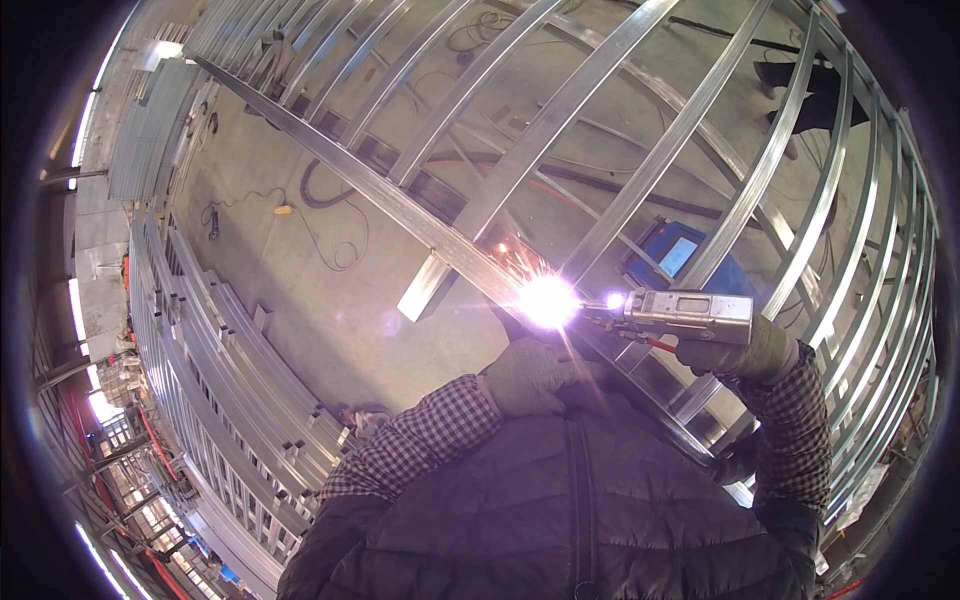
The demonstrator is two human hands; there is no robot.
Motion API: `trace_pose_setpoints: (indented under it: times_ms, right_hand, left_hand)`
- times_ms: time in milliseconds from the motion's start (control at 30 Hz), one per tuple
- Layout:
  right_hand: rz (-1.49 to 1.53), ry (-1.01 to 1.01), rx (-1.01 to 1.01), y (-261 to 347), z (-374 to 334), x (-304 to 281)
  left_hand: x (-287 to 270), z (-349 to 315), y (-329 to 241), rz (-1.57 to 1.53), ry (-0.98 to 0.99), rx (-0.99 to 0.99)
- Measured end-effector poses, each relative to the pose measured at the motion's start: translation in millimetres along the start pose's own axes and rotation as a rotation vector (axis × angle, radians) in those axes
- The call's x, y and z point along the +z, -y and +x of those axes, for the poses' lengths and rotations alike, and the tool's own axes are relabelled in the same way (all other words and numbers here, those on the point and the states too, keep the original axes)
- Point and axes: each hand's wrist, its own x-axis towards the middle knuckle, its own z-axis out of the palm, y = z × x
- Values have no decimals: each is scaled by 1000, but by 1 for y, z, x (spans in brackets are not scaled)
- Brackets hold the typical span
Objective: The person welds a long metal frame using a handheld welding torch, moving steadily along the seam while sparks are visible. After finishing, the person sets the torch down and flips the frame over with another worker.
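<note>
My right hand (740,352), in a greenish-grey work glove, is closed around a silver handheld welding gun (695,314). The gun's tip points left at a dazzling white arc (548,300), which throws orange sparks and hides the spot it strikes. That glare sits on the long metal rail (370,185) of a frame, near where a short tube end (427,285) sticks out. My left hand (532,378), gloved alike, lies just below the glare, close to the rail and my dark quilted jacket. Its fingers seem stretched toward the right, holding nothing I can see.
Many parallel metal bars (575,110) run off the rail to the upper right. Beneath them stands a blue machine with a lit screen (678,256). Cables and a hose (315,190) lie on the floor. Stacked metal frames (235,370) fill the left. A person's dark-clothed legs (815,95) show at top right.
</note>
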Motion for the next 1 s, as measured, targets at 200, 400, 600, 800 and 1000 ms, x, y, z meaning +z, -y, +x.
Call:
trace_pose_setpoints:
  times_ms: [200,400,600,800,1000]
  right_hand:
    - [88,-7,147,1,-5,1]
    - [49,2,95,-1,-5,-1]
    - [40,-1,129,2,-7,-1]
    - [-30,33,122,6,-6,-1]
    - [18,0,102,7,-8,1]
  left_hand:
    - [-6,1,-6,20,-18,-2]
    - [-5,2,-7,32,-60,15]
    - [0,2,-7,72,-22,-11]
    - [-13,4,-14,-37,30,-76]
    - [-16,7,-19,-35,24,-92]
